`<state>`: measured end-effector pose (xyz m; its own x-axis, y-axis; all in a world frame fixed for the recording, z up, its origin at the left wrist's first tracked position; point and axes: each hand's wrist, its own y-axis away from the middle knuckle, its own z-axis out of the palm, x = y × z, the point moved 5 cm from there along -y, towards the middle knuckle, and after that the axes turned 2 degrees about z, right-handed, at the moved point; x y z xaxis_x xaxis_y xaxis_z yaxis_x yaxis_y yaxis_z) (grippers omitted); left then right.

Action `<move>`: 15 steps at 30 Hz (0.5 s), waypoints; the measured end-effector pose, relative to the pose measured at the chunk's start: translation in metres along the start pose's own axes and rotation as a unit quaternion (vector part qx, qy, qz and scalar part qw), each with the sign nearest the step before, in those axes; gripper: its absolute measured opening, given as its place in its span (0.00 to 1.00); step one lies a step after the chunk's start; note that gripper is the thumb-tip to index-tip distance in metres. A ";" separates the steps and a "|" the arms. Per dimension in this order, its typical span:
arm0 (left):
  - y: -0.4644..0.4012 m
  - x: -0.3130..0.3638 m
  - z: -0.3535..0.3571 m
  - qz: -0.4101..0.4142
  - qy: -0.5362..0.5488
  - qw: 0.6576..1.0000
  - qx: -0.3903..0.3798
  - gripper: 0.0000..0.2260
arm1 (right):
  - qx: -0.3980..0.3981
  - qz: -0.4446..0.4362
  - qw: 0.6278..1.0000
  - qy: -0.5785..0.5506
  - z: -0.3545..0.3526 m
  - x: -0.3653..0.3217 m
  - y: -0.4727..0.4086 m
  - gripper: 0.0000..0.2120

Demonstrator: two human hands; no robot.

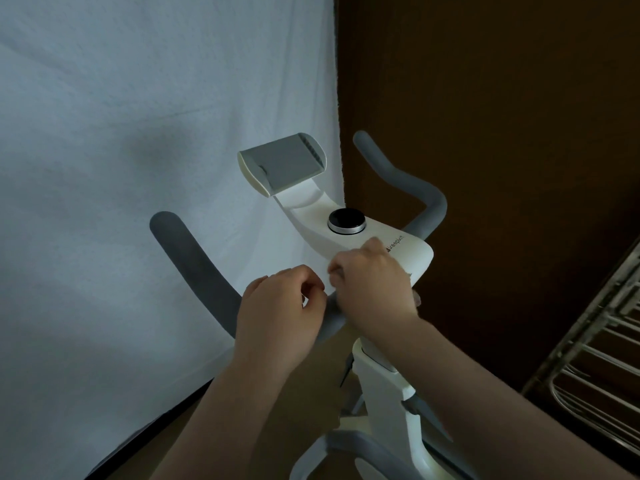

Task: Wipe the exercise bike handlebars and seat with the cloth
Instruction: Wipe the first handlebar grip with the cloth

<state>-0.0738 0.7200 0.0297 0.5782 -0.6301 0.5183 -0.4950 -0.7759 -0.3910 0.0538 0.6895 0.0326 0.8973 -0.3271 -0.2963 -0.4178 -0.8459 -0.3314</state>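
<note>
The left hand [280,299] is curled loosely beside the grey handlebars [201,271], gripping nothing visible. The right hand [372,285] is closed over the handlebar centre, near the white console [349,247]; whether it grips a cloth cannot be determined.

The only words to read are on the white plastic top panel of the exercise bike [414,252], near its right edge, just past the round black knob with a silver ring [346,220]. There, small dark letters spell "keepkit" [395,243], with a little dark logo mark at the start. The right hand [372,278] partly covers that mark.
</note>
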 end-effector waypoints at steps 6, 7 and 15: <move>-0.007 0.006 0.008 0.000 -0.007 0.999 -0.046 0.08 | 0.106 -0.001 0.986 -0.129 0.002 0.020 0.011 0.05; -0.007 0.008 0.009 0.001 -0.003 0.999 -0.054 0.08 | 0.122 -0.011 0.979 -0.164 0.004 0.021 0.018 0.05; 0.001 0.008 0.014 0.019 0.006 0.996 -0.085 0.08 | 0.224 0.128 0.885 -0.387 0.034 0.031 0.066 0.17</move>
<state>-0.0605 0.7140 0.0233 0.5500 -0.6571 0.5155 -0.6189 -0.7351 -0.2768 0.0493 0.6380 -0.0287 0.4714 0.0492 -0.8805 -0.7635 -0.4770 -0.4354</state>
